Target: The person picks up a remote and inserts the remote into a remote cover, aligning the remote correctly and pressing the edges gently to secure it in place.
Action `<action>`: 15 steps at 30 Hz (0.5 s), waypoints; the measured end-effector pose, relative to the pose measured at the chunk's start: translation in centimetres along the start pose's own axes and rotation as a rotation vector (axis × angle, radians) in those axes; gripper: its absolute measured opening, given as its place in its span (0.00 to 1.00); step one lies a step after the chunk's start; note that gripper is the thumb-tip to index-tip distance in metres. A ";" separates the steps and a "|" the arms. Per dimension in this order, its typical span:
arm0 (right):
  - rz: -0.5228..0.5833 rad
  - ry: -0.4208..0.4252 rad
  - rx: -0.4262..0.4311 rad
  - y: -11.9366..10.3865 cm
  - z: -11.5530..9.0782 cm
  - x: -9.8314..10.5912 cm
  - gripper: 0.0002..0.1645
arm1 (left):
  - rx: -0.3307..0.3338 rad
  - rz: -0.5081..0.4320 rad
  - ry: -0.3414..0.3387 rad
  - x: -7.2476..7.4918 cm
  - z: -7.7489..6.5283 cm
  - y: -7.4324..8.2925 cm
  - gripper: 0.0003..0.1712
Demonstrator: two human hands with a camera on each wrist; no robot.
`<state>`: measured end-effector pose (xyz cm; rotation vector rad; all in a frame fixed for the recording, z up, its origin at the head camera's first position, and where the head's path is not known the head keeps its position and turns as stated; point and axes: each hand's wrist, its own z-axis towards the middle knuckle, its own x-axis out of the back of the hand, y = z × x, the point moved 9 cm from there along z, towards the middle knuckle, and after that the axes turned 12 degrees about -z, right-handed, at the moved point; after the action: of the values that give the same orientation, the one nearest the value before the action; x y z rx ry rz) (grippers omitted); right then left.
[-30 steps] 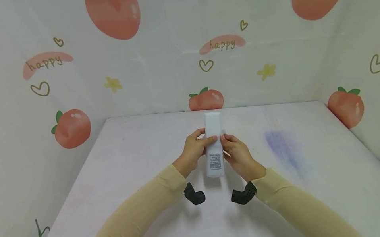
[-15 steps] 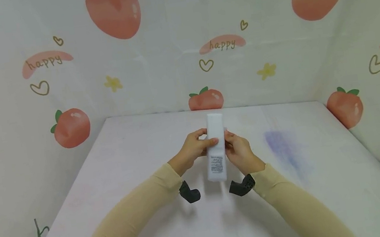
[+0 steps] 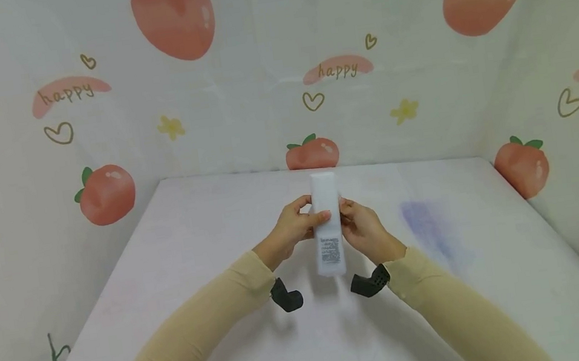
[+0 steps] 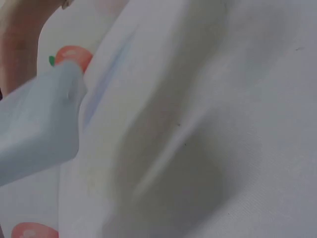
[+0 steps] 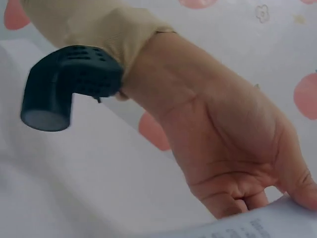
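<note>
A slim, long white box (image 3: 324,191) with rounded edges is held up over the table in the head view, a block of small dark print on its lower face. My left hand (image 3: 289,229) grips it from the left, thumb laid across the front and fingers behind. At its right edge my right hand (image 3: 364,228) pinches with the thumb, the other fingers bent behind it. The left wrist view catches one blunt end of the box (image 4: 39,124). In the right wrist view, the right thumb (image 5: 302,191) presses on the printed box (image 5: 267,223).
A white-covered table (image 3: 206,216) with a bluish smudge (image 3: 430,226) on the right lies under the hands. Fabric walls (image 3: 234,90) printed with peaches enclose its back and sides. Black wrist mounts (image 3: 286,295) jut inward below both hands.
The box has dipped slightly toward me, and its lower end sits a little lower. My right hand has shifted up a little along its edge. The left hand keeps its hold.
</note>
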<state>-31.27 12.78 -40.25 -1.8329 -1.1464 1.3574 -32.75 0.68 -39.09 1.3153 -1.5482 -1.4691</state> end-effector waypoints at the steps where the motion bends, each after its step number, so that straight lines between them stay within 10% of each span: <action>1: -0.016 -0.007 0.025 -0.2 -0.2 -0.1 0.09 | -0.019 -0.017 0.010 0.1 0.1 0.1 0.23; 15: -0.490 -0.134 0.136 -1.5 -1.5 0.0 0.23 | -0.141 0.019 0.039 0.2 -0.6 0.5 0.37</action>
<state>-30.31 13.52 -38.52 -1.2679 -1.4190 1.2410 -32.35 0.25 -38.48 1.2360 -1.4019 -1.5035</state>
